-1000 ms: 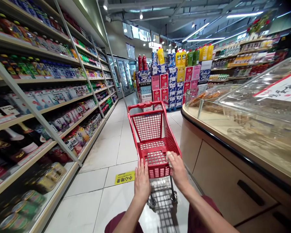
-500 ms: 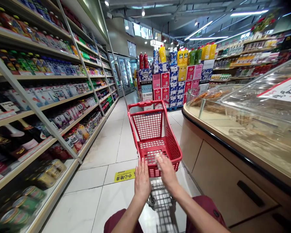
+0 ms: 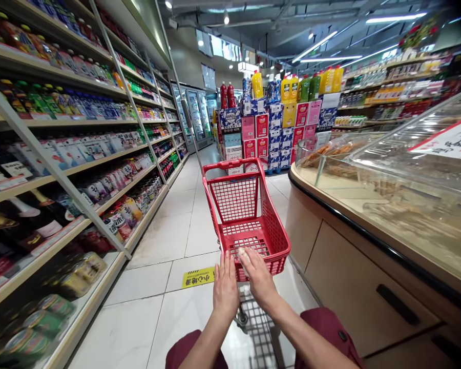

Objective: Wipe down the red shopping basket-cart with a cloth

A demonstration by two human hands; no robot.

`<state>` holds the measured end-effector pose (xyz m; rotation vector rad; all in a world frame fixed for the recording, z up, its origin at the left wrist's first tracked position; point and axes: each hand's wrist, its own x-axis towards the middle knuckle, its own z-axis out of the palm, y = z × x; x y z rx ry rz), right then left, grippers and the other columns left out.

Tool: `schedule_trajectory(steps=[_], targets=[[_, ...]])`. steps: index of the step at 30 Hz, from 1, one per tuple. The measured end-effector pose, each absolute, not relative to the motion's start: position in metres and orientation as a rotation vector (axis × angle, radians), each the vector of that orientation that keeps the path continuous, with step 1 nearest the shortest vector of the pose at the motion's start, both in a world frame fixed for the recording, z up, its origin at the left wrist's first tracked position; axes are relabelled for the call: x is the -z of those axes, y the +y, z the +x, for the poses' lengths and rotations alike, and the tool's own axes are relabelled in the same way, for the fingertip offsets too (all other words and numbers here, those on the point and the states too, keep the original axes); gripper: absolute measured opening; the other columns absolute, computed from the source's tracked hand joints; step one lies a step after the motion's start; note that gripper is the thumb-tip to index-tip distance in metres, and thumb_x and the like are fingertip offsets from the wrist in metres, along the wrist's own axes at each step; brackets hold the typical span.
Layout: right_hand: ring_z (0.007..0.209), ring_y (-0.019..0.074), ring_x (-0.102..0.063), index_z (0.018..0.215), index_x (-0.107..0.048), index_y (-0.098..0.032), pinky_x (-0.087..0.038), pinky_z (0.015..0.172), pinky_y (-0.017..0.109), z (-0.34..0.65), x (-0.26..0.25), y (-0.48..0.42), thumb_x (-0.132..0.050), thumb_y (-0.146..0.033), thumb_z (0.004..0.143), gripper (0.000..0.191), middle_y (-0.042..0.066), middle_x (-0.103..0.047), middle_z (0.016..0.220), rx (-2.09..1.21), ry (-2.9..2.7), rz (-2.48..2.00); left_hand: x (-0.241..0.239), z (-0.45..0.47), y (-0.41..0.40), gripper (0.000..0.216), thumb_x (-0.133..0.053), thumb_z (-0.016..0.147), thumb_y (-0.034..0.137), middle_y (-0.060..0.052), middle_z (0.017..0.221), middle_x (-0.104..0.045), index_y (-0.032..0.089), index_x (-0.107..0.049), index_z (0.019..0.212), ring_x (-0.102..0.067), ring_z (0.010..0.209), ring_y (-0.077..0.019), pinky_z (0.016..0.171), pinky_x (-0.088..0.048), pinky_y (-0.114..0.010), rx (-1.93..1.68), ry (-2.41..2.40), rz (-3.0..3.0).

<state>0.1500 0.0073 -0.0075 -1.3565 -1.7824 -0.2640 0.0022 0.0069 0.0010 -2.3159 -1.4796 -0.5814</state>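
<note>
A red plastic shopping cart [image 3: 272, 220] stands in the aisle, its basket bare inside. Against the near left corner of its rim rests my left hand [image 3: 226, 287], with fingers stretched out flat and nothing in it. My right hand [image 3: 259, 277] is over the near rim, fingers bent and close together. A small white wad [image 3: 242, 252], like crumpled tissue or cloth, pokes out from under its fingertips. The rest of the wad is hidden. Below the basket shows the cart's lower grid rack [image 3: 253, 312].
Drink shelves [image 3: 111, 123] line the left side. A glass-covered food counter [image 3: 353, 220] stands close on the right. Ahead are stacked cartons [image 3: 261, 136] topped with juice bottles. A yellow wet-floor sticker [image 3: 197, 277] lies on the tiles left of the cart.
My right hand has slid left along the near rim, toward my left hand, with the white wad. My left hand and the cart have hardly moved.
</note>
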Motion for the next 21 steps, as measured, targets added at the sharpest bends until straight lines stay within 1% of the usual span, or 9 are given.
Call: schedule_trajectory(steps=[3, 6, 9, 12, 14, 18, 21], targets=[[0.121, 0.0189, -0.042, 0.127, -0.044, -0.024, -0.036, 0.098, 0.045, 0.18, 0.011, 0.003, -0.032, -0.005, 0.082, 0.05, 0.009, -0.051, 0.126, 0.277, -1.715, -1.401, -0.004, 0.0, 0.006, 0.08, -0.029, 0.065, -0.011, -0.012, 0.143, -0.025, 0.014, -0.013, 0.139, -0.016, 0.133, -0.0213, 0.105, -0.03, -0.045, 0.534, -1.473, -2.319], [0.124, 0.0213, -0.039, 0.129, -0.042, -0.024, -0.032, 0.1, 0.051, 0.208, 0.011, -0.003, -0.029, -0.003, 0.081, 0.054, 0.009, -0.047, 0.13, 0.29, -1.552, -1.556, -0.005, 0.003, 0.004, 0.082, -0.03, 0.063, -0.011, -0.011, 0.143, -0.024, 0.013, -0.012, 0.139, -0.013, 0.133, -0.0208, 0.106, -0.027, -0.045, 0.534, -1.5, -2.318], [0.126, 0.0193, -0.035, 0.131, -0.038, -0.025, -0.031, 0.102, 0.047, 0.185, 0.01, -0.003, -0.029, -0.003, 0.081, 0.055, 0.008, -0.046, 0.132, 0.251, -1.614, -1.496, -0.005, 0.007, 0.003, 0.08, -0.031, 0.063, -0.01, -0.012, 0.144, -0.023, 0.012, -0.015, 0.139, -0.011, 0.133, -0.0217, 0.106, -0.027, -0.045, 0.539, -1.528, -2.309], [0.125, 0.0173, -0.036, 0.13, -0.041, -0.024, -0.035, 0.1, 0.043, 0.157, 0.01, 0.002, -0.03, -0.004, 0.082, 0.053, 0.007, -0.047, 0.131, 0.214, -1.761, -1.35, -0.007, 0.007, 0.003, 0.076, -0.032, 0.065, -0.009, -0.012, 0.143, -0.024, 0.011, -0.02, 0.138, -0.011, 0.134, -0.0218, 0.106, -0.027, -0.045, 0.509, -1.525, -2.318], [0.123, 0.0179, -0.039, 0.128, -0.044, -0.024, -0.036, 0.099, 0.043, 0.167, 0.011, 0.003, -0.031, -0.004, 0.081, 0.052, 0.008, -0.049, 0.129, 0.22, -1.756, -1.352, -0.008, 0.006, 0.004, 0.076, -0.031, 0.065, -0.009, -0.011, 0.143, -0.025, 0.012, -0.021, 0.137, -0.012, 0.134, -0.021, 0.106, -0.026, -0.045, 0.489, -1.509, -2.33], [0.123, 0.0212, -0.038, 0.128, -0.044, -0.021, -0.032, 0.099, 0.05, 0.208, 0.009, 0.0, -0.029, -0.004, 0.079, 0.053, 0.01, -0.048, 0.129, 0.262, -1.523, -1.555, -0.008, 0.007, 0.003, 0.081, -0.031, 0.063, -0.011, -0.011, 0.143, -0.024, 0.013, -0.016, 0.138, -0.014, 0.133, -0.0206, 0.106, -0.027, -0.046, 0.505, -1.491, -2.332], [0.124, 0.0191, -0.037, 0.128, -0.043, -0.021, -0.033, 0.101, 0.046, 0.19, 0.005, -0.001, -0.028, -0.004, 0.081, 0.052, 0.009, -0.048, 0.129, 0.224, -1.576, -1.507, -0.006, 0.011, 0.001, 0.079, -0.031, 0.065, -0.01, -0.011, 0.143, -0.026, 0.013, -0.016, 0.138, -0.015, 0.133, -0.0212, 0.105, -0.029, -0.045, 0.52, -1.497, -2.319]])
